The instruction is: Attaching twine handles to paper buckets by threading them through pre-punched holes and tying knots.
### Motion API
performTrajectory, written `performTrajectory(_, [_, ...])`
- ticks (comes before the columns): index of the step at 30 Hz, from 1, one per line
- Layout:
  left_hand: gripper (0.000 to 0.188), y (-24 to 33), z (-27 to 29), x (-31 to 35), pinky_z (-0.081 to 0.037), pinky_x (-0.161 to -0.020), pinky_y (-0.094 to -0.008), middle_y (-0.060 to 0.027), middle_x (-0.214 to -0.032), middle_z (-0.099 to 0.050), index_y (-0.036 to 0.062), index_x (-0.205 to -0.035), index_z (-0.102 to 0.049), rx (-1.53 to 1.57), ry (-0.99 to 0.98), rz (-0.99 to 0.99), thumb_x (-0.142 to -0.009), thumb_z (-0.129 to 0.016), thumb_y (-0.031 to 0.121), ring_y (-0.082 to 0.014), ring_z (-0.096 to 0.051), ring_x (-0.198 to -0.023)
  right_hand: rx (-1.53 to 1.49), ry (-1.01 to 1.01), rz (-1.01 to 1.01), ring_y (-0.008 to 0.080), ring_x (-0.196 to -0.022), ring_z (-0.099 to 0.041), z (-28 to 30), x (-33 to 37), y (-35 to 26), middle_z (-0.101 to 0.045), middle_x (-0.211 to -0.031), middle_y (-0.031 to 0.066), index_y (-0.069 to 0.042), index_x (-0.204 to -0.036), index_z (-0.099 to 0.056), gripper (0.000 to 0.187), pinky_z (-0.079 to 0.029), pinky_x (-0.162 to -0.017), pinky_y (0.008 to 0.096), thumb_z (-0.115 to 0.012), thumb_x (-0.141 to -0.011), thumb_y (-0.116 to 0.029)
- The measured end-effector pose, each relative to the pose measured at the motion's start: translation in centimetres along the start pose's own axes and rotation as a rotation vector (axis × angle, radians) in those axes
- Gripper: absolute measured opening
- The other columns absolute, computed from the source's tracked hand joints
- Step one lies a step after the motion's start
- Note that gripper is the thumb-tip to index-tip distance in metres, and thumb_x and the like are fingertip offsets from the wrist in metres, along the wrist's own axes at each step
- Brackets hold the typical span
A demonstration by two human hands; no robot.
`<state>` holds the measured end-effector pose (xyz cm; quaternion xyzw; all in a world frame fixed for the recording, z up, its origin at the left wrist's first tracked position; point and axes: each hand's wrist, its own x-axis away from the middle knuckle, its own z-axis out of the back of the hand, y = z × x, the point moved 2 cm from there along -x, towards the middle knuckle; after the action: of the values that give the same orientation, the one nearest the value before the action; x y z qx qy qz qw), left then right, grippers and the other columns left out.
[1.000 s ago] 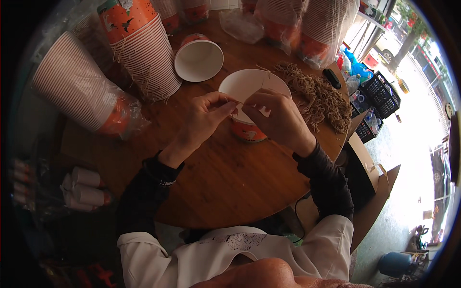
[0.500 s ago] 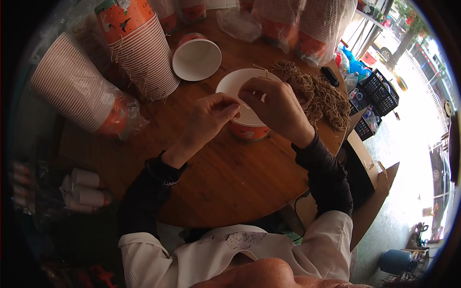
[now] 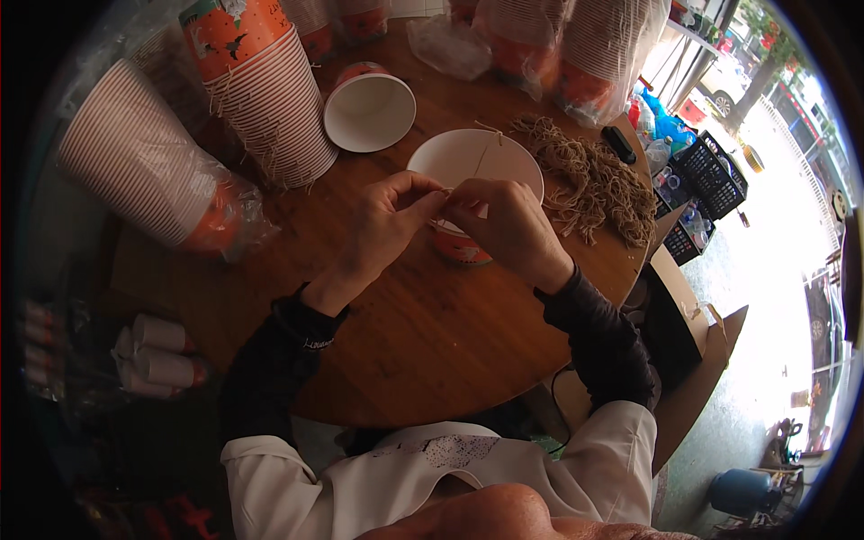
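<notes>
A paper bucket (image 3: 464, 246), white inside with an orange printed wall, stands in front of me on the table. A thin tan string (image 3: 484, 160) crosses its mouth, knotted at the far rim. My left hand (image 3: 382, 223) pinches at the near rim, thumb against forefinger. Fingertip to fingertip with it, my right hand (image 3: 517, 232) is closed in a pinch as well. Both appear to grip the string's near end, though the fingers hide the exact hold. Right of the bucket lies a tangled heap of strings (image 3: 603, 184).
Another paper bucket (image 3: 369, 115) tilts toward me behind my hands. A tall bucket stack (image 3: 270, 112) and a plastic-wrapped stack (image 3: 144, 162) lean at the left. More wrapped stacks (image 3: 603, 63) line the back. A small black object (image 3: 617, 144) lies beyond the strings on the wooden table (image 3: 414, 351).
My right hand has come down from over the bucket's mouth to meet my left fingers at the near rim. The string across the opening now shows.
</notes>
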<state>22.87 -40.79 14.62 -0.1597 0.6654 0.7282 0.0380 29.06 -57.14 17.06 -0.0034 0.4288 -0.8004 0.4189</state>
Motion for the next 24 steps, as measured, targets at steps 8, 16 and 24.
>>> performTrajectory(8, [0.014,0.4,0.5,0.0,-0.051,-0.078,-0.0219,-0.0052,-0.091,-0.068,-0.0017,-0.103,-0.062,0.05,-0.038,0.095,-0.094,-0.059,0.008,-0.0088,-0.065,-0.085,-0.068,0.102,0.042,0.0308,-0.075,-0.069,-0.2,0.8,0.6,-0.07,-0.08,0.014,-0.005,-0.091,-0.07,0.015,-0.052,-0.065,0.0369,-0.066,-0.085,-0.019])
performTrajectory(16, [0.014,0.5,0.3,0.1,-0.051,-0.079,-0.0214,-0.0055,-0.093,-0.068,-0.0017,-0.104,-0.062,0.008,-0.013,0.082,-0.094,-0.058,0.008,-0.0085,-0.065,-0.085,-0.073,0.086,-0.02,0.0304,-0.073,-0.068,-0.7,0.9,0.1,-0.069,-0.079,0.0134,-0.004,-0.089,-0.069,0.016,-0.052,-0.064,0.0371,-0.067,-0.085,-0.019])
performTrajectory(24, [0.015,1.1,0.3,0.1,-0.049,-0.078,-0.0214,-0.0019,-0.09,-0.065,0.0,-0.103,-0.062,0.031,-0.085,0.139,-0.094,-0.06,0.012,-0.0074,-0.063,-0.082,-0.215,0.223,0.075,0.0252,-0.073,-0.069,-0.5,1.4,0.3,-0.069,-0.08,0.0123,-0.002,-0.091,-0.064,0.009,-0.052,-0.065,0.0336,-0.063,-0.086,-0.009])
